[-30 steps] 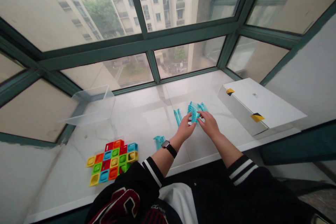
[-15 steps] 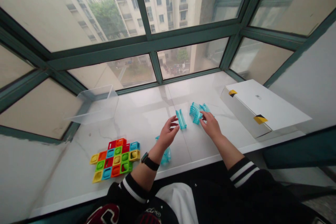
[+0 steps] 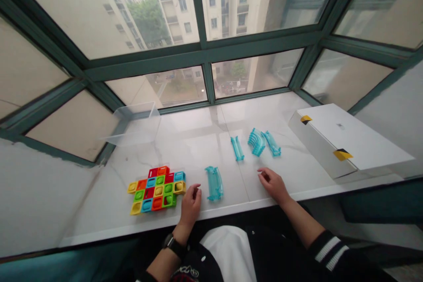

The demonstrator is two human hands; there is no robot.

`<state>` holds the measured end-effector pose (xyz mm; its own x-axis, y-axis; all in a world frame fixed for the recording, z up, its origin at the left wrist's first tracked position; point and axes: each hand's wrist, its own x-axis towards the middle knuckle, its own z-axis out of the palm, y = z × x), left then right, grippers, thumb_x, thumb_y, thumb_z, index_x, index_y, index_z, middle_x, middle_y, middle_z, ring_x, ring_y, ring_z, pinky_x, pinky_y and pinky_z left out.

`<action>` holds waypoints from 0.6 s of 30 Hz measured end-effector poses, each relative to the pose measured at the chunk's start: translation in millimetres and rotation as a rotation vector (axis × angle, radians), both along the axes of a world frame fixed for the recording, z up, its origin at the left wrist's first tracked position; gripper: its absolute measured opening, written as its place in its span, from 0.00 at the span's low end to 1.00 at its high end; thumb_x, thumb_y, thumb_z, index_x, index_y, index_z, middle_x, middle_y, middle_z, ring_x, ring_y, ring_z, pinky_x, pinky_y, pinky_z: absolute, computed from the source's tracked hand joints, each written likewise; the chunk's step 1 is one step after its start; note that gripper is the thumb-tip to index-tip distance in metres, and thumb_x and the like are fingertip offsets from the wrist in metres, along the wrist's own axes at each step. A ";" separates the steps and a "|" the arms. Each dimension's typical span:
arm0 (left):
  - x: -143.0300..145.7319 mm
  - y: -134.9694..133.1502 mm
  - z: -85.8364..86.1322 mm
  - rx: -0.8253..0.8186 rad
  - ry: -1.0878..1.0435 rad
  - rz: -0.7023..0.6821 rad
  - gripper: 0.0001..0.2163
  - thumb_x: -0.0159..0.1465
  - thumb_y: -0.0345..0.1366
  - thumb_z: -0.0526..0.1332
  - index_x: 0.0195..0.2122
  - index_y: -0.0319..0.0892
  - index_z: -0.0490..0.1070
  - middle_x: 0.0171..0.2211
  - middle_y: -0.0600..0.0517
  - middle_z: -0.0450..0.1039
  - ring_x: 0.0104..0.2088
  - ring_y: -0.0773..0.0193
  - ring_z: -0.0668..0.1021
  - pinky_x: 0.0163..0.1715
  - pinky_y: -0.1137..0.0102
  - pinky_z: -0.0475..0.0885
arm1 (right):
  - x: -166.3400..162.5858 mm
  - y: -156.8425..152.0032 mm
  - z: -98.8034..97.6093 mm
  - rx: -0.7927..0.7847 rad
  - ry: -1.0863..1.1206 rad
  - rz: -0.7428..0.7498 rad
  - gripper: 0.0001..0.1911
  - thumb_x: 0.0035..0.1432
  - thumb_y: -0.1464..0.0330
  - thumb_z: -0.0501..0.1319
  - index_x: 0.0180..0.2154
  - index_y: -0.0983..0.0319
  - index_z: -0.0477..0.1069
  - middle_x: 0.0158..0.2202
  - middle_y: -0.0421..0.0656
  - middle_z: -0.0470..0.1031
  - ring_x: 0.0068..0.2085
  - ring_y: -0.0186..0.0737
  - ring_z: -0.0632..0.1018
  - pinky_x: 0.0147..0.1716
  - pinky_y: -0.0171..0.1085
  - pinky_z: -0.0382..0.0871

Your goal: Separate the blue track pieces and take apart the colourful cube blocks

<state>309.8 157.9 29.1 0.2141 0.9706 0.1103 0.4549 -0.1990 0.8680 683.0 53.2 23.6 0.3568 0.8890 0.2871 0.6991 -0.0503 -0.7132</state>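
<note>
My left hand [image 3: 191,203] rests near the sill's front edge with its fingers loosely curled, holding nothing, just right of a flat cluster of coloured blocks [image 3: 156,189]. A clear blue curved track piece [image 3: 214,182] lies between my hands. My right hand [image 3: 273,182] lies on the white marble sill [image 3: 185,141], fingers relaxed and apart, empty. Farther back lie a short blue track piece [image 3: 237,148], a stack of curved blue pieces [image 3: 256,142] and another blue piece [image 3: 272,143].
A clear plastic bin [image 3: 136,124] stands at the back left by the window frame. A long white box [image 3: 343,139] with yellow-black tape marks lies on the sill's right side. Green-framed windows bound the sill behind.
Both hands have drawn back from the blue curved pieces toward the sill's front edge. My left hand swung left, ending beside the coloured blocks. The camera view shifted left.
</note>
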 end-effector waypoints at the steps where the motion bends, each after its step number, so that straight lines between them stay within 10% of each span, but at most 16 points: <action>1: -1.0 -1.1 -4.1 0.002 0.008 0.008 0.16 0.70 0.47 0.55 0.49 0.42 0.74 0.32 0.52 0.73 0.33 0.59 0.76 0.36 0.65 0.72 | -6.4 -0.9 -4.9 -0.026 -0.011 0.027 0.11 0.65 0.63 0.58 0.44 0.59 0.76 0.32 0.42 0.78 0.33 0.42 0.78 0.38 0.41 0.72; 7: 3.1 0.5 -3.6 0.061 0.074 -0.139 0.18 0.71 0.48 0.57 0.56 0.44 0.70 0.37 0.51 0.74 0.33 0.61 0.76 0.39 0.65 0.73 | -59.7 15.6 -11.3 -0.082 -0.082 0.073 0.14 0.65 0.63 0.59 0.48 0.58 0.77 0.36 0.44 0.81 0.40 0.47 0.80 0.45 0.47 0.71; 18: 8.2 -7.3 12.1 0.215 0.213 -0.459 0.18 0.66 0.42 0.67 0.57 0.51 0.76 0.45 0.46 0.74 0.46 0.54 0.77 0.49 0.58 0.74 | -122.0 32.4 -6.2 0.000 -0.230 0.584 0.39 0.62 0.61 0.66 0.71 0.50 0.58 0.57 0.51 0.70 0.50 0.50 0.75 0.52 0.51 0.71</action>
